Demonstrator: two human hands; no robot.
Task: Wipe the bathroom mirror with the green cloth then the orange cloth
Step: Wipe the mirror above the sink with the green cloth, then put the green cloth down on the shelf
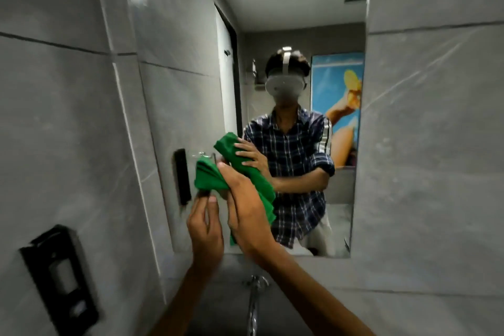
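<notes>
The right hand [245,207] gripped the bunched green cloth [208,179] against the big wall mirror [191,63], low in the frame. The left hand [206,229] pinched its corner. Green wiping looked underway; next, rub across the glass.

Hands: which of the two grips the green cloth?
The right hand, pressing the green cloth to the mirror; the left hand sits below it.
</notes>
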